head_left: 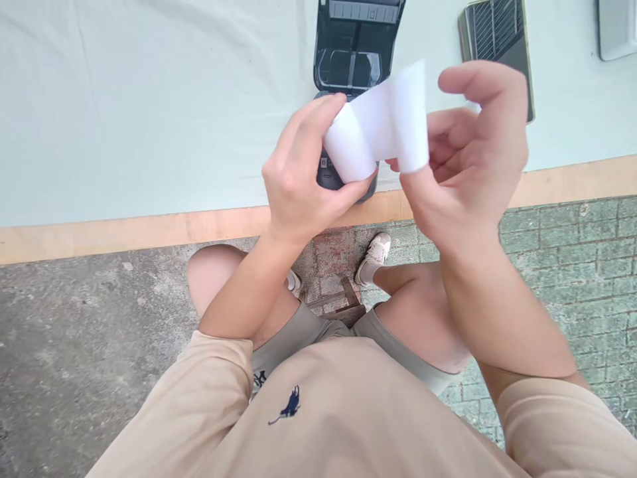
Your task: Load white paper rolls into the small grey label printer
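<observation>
A white paper roll [351, 145] sits in the grasp of my left hand [301, 162], fingers curled over its top and the thumb beneath. From it a strip of paper [385, 123] runs to the right and curls at its end. My right hand [472, 146] pinches that curled end low down with the thumb; its index finger is raised off the paper, and the other fingers are partly hidden. Below and behind the roll lies a dark label or receipt printer [371, 192] with its lid [355, 50] swung up; the roll and my hands cover most of its body.
The table has a pale cloth [149, 113] and a light wooden front edge [124, 232]. Beyond my right hand lies a dark flat object with a striped surface and light rim [492, 33]. A grey-white object [617, 30] is cut off at the top right corner.
</observation>
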